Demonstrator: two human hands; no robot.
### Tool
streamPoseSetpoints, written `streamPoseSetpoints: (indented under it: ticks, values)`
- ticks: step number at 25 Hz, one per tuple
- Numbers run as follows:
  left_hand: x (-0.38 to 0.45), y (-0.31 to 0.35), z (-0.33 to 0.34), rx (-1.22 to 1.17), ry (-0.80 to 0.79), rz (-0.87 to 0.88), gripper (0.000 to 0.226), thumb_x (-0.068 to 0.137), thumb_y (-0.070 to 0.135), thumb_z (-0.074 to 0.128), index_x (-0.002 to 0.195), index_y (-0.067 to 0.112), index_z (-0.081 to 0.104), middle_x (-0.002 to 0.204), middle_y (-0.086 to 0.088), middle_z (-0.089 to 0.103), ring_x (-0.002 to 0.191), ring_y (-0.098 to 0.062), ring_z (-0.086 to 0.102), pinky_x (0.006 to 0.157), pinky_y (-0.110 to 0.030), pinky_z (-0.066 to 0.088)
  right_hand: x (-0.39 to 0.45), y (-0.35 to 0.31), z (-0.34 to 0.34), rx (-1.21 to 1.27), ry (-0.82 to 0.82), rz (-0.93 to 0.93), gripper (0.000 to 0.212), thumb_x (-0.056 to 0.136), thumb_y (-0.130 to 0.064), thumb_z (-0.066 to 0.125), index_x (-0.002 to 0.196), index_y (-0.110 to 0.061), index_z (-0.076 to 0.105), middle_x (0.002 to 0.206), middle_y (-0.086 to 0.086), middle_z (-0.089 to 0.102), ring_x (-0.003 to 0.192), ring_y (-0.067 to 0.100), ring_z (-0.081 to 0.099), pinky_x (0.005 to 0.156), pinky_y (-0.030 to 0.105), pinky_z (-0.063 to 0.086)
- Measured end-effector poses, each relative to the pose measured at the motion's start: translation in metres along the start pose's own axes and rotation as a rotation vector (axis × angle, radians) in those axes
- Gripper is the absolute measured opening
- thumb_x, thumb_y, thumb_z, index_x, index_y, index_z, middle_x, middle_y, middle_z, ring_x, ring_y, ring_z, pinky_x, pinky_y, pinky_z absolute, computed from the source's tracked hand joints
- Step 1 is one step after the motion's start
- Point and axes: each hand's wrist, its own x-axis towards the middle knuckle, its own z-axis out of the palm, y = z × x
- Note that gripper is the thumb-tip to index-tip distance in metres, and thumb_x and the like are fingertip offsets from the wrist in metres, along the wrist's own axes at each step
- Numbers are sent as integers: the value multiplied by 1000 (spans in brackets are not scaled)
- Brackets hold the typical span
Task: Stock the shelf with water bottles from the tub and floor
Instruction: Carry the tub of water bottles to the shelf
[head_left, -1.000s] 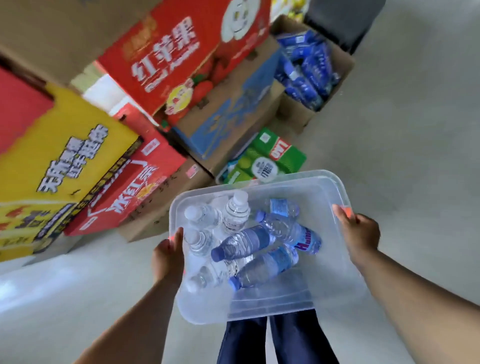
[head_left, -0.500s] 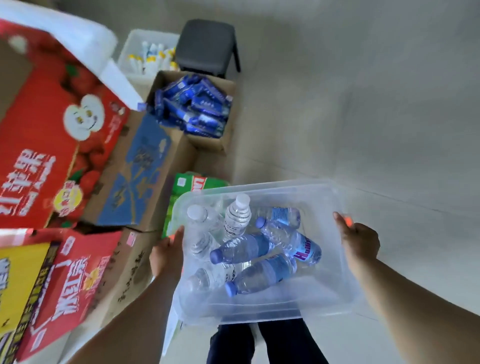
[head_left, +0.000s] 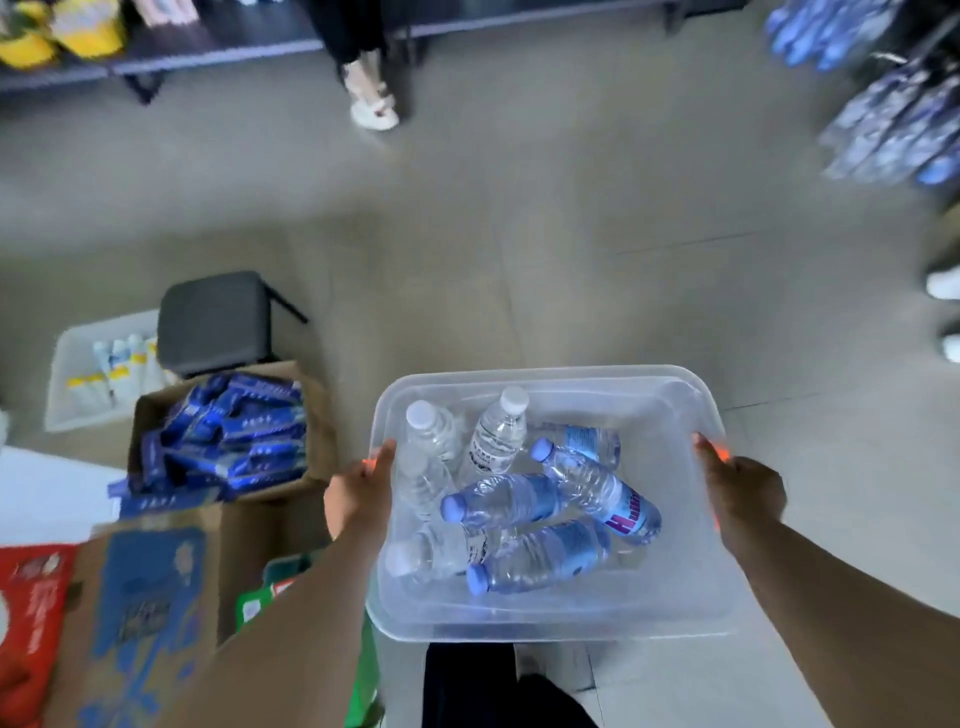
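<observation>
I carry the clear tub (head_left: 550, 618) in the air, left hand (head_left: 358, 499) gripping its left rim, right hand (head_left: 743, 493) gripping the right rim. Water bottles (head_left: 519, 499) lie loose inside, some upright, some on their sides. Risk: they roll, the load shifts, the tub tips or the thin rim slips my grip. Dark shelf (head_left: 208, 52) sits far ahead, well apart. Open cardboard box (head_left: 228, 436) of blue packs and a dark stool (head_left: 213, 322) crowd my left; another person's foot (head_left: 371, 98) stands by the shelf, maybe in my path.
</observation>
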Motion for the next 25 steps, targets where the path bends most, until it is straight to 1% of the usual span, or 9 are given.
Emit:
streamPoseSetpoints:
  ticks: [2, 4, 7, 11, 16, 18, 20, 23, 25]
  values:
    - [24, 49, 5, 5, -29, 44, 55, 90, 55, 45, 82, 4, 65, 81, -15, 59, 78, -29, 51, 72, -33, 38, 16, -20, -13, 41, 49, 39, 64, 83, -60, 54, 55, -3, 51, 55, 11, 50, 58, 29, 47, 57, 31, 33]
    - [45, 99, 12, 29, -71, 113, 50, 91, 54, 45, 73, 9, 58, 75, -11, 54, 76, -27, 47, 70, -31, 34, 35, -38, -23, 99, 93, 94, 64, 82, -62, 55, 53, -5, 49, 53, 11, 49, 55, 28, 47, 54, 30, 33]
    - [72, 166, 19, 90, -110, 225, 55, 91, 55, 43, 63, 8, 51, 64, -8, 52, 74, -29, 50, 66, -32, 34, 57, -60, -34, 154, 141, 186, 64, 81, -61, 56, 50, -7, 45, 50, 10, 46, 58, 29, 48, 61, 30, 36]
    - [104, 255, 46, 178, -153, 302, 59, 90, 57, 41, 62, 6, 50, 72, -16, 56, 81, -35, 57, 67, -34, 39, 102, -88, -50, 176, 172, 288, 65, 81, -64, 52, 56, -4, 48, 55, 10, 46, 58, 26, 46, 59, 29, 35]
    - [139, 351, 93, 196, -183, 327, 62, 87, 60, 44, 54, 8, 49, 66, -17, 58, 78, -37, 62, 73, -38, 50, 183, -130, -68, 163, 145, 337, 65, 84, -64, 49, 57, -5, 51, 56, 10, 49, 61, 28, 50, 63, 30, 38]
    - [154, 396, 116, 198, -184, 348, 62, 88, 59, 45, 53, 8, 49, 67, -19, 59, 78, -38, 62, 72, -38, 50, 223, -154, -78, 171, 137, 365, 65, 83, -64, 50, 59, -4, 53, 57, 10, 51, 61, 26, 50, 60, 29, 37]
    - [168, 441, 137, 204, -191, 376, 63, 89, 57, 46, 49, 7, 47, 60, -16, 53, 75, -39, 62, 69, -37, 46, 264, -176, -89, 165, 144, 377, 65, 83, -65, 49, 60, -4, 55, 58, 9, 52, 60, 25, 50, 59, 29, 35]
    - [190, 508, 163, 217, -203, 401, 64, 89, 56, 46, 49, 6, 46, 53, -12, 49, 70, -37, 60, 64, -35, 43, 317, -211, -106, 142, 151, 389, 66, 83, -65, 48, 57, -5, 52, 56, 8, 50, 56, 23, 48, 54, 29, 32]
    - [212, 561, 186, 217, -212, 417, 65, 88, 58, 46, 49, 6, 46, 53, -12, 50, 65, -35, 59, 64, -35, 45, 360, -238, -115, 148, 164, 413, 65, 83, -65, 49, 54, -7, 48, 54, 8, 48, 54, 22, 46, 51, 28, 29]
